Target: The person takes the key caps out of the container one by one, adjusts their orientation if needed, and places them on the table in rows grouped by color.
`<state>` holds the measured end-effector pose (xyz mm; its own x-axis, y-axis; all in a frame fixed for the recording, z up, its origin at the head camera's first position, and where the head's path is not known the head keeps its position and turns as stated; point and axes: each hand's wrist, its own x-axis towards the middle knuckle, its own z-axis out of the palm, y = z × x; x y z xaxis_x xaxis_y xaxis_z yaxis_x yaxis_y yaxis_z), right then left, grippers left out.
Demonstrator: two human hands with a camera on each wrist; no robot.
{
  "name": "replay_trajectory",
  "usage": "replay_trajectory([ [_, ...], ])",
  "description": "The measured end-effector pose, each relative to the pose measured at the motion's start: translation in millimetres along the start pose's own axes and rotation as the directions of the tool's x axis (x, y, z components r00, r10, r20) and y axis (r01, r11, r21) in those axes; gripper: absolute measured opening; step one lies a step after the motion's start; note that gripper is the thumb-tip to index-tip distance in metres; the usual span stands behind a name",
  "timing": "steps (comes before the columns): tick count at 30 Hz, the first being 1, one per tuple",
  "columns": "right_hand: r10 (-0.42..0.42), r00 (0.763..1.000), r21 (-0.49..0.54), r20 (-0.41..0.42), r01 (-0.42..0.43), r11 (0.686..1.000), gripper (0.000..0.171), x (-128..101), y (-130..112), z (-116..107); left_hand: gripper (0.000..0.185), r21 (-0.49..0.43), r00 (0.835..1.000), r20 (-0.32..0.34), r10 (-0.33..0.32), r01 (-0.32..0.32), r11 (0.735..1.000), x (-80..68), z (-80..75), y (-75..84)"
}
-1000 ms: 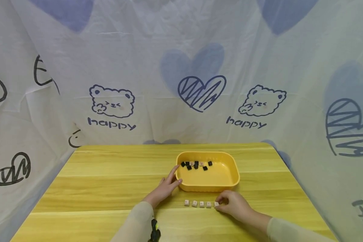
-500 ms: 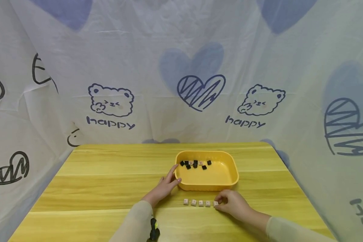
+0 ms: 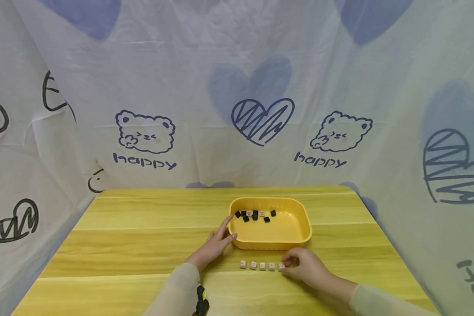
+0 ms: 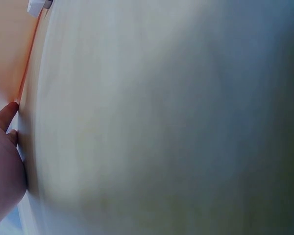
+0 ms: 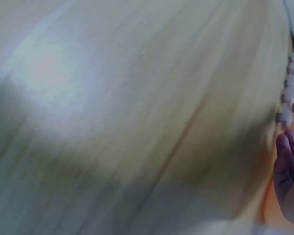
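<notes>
Surface: wooden table (image 3: pixel 142 245).
Left hand (image 3: pixel 215 245): fingers straight, touching yellow tray (image 3: pixel 304 230).
Right hand (image 3: pixel 306 267): curled fingers pinching end keycap (image 3: pixel 282 266) (row of light ones).

Yellow tray (image 3: pixel 304 235), black and white keycaps (image 3: pixel 255 214)

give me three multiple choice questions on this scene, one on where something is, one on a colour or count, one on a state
1. Where is the row of pale tiles?
A. in the tray
B. on the table, near side of the tray
C. under the left hand

2. What colour is the tray?
A. yellow
B. blue
C. white

3. What does the left hand do?
A. grips a tile
B. hangs above the table
C. rests against the tray's corner

B: the row lies on the table before the tray.
A: its wall is yellow.
C: its fingers touch the corner.
</notes>
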<state>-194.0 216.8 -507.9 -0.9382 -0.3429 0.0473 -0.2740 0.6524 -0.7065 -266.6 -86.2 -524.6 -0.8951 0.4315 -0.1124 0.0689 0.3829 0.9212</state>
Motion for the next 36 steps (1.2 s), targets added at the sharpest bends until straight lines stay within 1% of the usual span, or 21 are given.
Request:
replay_trajectory([
  [3, -0.004, 0.999, 0.058, 0.032, 0.002, 0.998, 0.019, 1, -8, -6, 0.066, 0.000, 1.000, -0.004, -0.003, 0.003, 1.000, -1.7, -0.6, -0.4],
  [7, -0.051, 0.997, 0.091, 0.057, 0.045, 0.995, 0.019, 6, -22, -20, 0.066, 0.006, 1.000, -0.003, 0.001, -0.001, 1.000, -2.1, -1.4, 0.3],
  [10, -0.091, 0.995, 0.082, 0.049, 0.087, 0.993, 0.019, 13, -31, -30, 0.066, 0.004, 1.000, 0.001, 0.007, -0.007, 1.000, -1.8, -1.9, 0.8],
  [15, -0.121, 0.992, 0.046, 0.037, 0.119, 0.992, 0.018, 30, -42, -46, 0.066, 0.011, 1.000, 0.003, 0.011, -0.011, 1.000, -0.5, -3.0, 1.2],
  [22, -0.125, 0.988, -0.008, 0.093, 0.127, 0.992, 0.015, 61, -42, -61, 0.066, 0.016, 1.000, 0.008, 0.015, -0.016, 1.000, -0.1, -2.6, 0.3],
  [25, -0.120, 0.986, 0.000, 0.115, 0.121, 0.993, 0.015, 73, -42, -65, 0.067, 0.011, 1.000, 0.013, 0.014, -0.014, 1.000, -0.3, -1.7, -0.8],
  [30, -0.133, 0.981, 0.011, 0.139, 0.132, 0.991, 0.017, 92, -41, -67, 0.066, 0.005, 1.000, 0.000, 0.007, -0.007, 1.000, 0.6, -1.0, -2.6],
  [36, -0.097, 0.982, 0.033, 0.160, 0.092, 0.995, 0.017, 116, -33, -70, 0.066, -0.005, 1.000, 0.000, 0.012, -0.012, 1.000, 2.3, -1.0, -3.3],
])
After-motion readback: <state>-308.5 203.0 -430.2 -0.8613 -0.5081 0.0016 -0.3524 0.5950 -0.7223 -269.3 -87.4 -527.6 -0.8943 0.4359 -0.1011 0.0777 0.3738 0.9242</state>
